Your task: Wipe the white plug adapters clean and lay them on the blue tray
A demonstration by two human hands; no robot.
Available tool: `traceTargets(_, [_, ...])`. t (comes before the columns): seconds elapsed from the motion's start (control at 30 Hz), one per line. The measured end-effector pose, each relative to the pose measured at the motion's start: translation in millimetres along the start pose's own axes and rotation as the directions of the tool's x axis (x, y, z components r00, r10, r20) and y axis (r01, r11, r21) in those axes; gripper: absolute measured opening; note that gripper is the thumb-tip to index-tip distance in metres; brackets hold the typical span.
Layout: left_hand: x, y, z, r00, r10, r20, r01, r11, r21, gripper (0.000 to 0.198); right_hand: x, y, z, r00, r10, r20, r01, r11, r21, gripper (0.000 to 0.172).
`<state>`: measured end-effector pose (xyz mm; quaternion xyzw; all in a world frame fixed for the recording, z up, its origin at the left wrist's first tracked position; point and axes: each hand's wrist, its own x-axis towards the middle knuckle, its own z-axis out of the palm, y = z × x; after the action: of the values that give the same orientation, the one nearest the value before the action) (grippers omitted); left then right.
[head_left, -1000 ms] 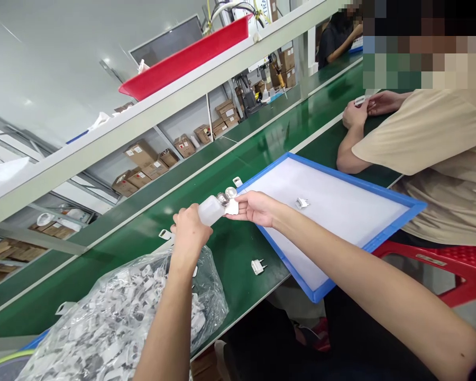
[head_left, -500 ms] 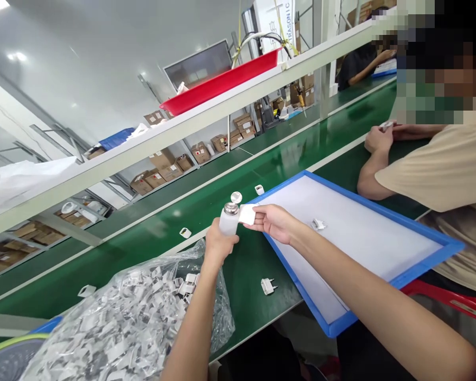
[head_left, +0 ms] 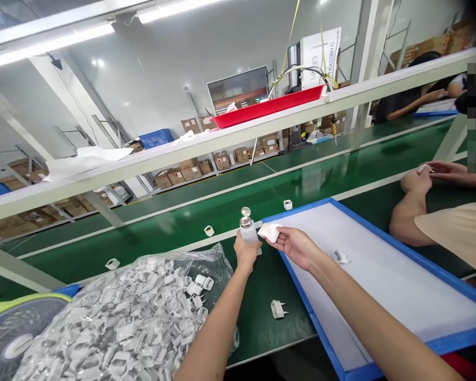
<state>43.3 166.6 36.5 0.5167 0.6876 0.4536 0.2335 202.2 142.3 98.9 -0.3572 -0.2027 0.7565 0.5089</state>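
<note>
My left hand [head_left: 246,252] is wrapped round a white bottle [head_left: 249,233] with a metal pump top, whose lid [head_left: 245,211] stands flipped up. Just right of it, my right hand [head_left: 295,246] pinches a folded white cloth or wipe [head_left: 269,232] close beside the bottle. Below my hands a white plug piece [head_left: 278,309] with two pins lies on the green table. Another plug piece [head_left: 341,256] sits on the white, blue-rimmed tray [head_left: 375,246] under my right forearm. Left of my left arm, a clear plastic bag [head_left: 143,296] is full of white plug parts.
Small white housings [head_left: 209,230] lie spaced along the green conveyor belt [head_left: 186,217]. A fan [head_left: 24,338] stands at the lower left. A shelf with a red tray [head_left: 269,108] crosses above the belt. At the right, a co-worker's hands [head_left: 420,177] hold a small white part.
The view has tilted up and swung left, so things sit lower and farther right. The bottle is more upright, and the wipe has come away slightly from its top.
</note>
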Motion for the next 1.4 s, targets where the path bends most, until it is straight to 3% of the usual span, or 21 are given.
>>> traceTargets(0.13, [-11, 9, -11.7, 0.995, 0.063, -0.072, -0.059, 0.997, 0.059, 0.092, 3, 2, -5, 1.0, -0.018, -0.01, 0.018, 1.0, -0.018, 0.029])
traceTargets(0.2, [-22, 16, -20.3, 0.977, 0.183, -0.111, -0.17, 0.979, 0.117, 0.098, 5, 2, -7, 1.0, -0.027, -0.011, 0.026, 0.999, -0.025, 0.028])
traceTargets(0.33, [-40, 29, -32.5, 0.866, 0.499, -0.004, -0.46, 0.802, 0.382, 0.092, 8, 1, -8, 0.999, -0.039, 0.001, 0.039, 0.998, -0.041, 0.026])
traceTargets(0.53, [-43, 30, -35.8, 0.884, 0.462, 0.069, -0.405, 0.686, 0.604, 0.091, 4, -1, -4, 0.997, -0.068, 0.022, 0.07, 0.993, -0.099, 0.024])
traceTargets(0.77, [-47, 28, -34.4, 0.884, 0.464, 0.056, -0.377, 0.638, 0.671, 0.099, 7, -1, 1, 0.976, -0.211, 0.049, 0.216, 0.933, -0.288, 0.025])
traceTargets(0.9, [-52, 31, -34.6, 0.884, 0.464, 0.048, -0.378, 0.653, 0.656, 0.099, 18, -4, 11, 0.907, -0.401, 0.129, 0.41, 0.77, -0.489, 0.029])
traceTargets(1.03, [-56, 34, -37.1, 0.884, 0.463, 0.061, -0.39, 0.659, 0.643, 0.098, 31, -12, 28, 0.763, -0.561, 0.322, 0.603, 0.438, -0.667, 0.025])
traceTargets(1.17, [-56, 35, -39.1, 0.897, 0.434, 0.083, -0.384, 0.674, 0.631, 0.095, 42, -14, 40, 0.645, -0.594, 0.481, 0.678, 0.154, -0.719, 0.023])
traceTargets(1.3, [-54, 34, -38.9, 0.899, 0.436, 0.046, -0.373, 0.705, 0.603, 0.096, 48, -13, 40, 0.588, -0.617, 0.523, 0.669, 0.008, -0.743, 0.025])
traceTargets(1.4, [-52, 33, -38.4, 0.898, 0.434, 0.071, -0.371, 0.662, 0.651, 0.096, 52, -13, 35, 0.569, -0.634, 0.523, 0.648, -0.045, -0.761, 0.025])
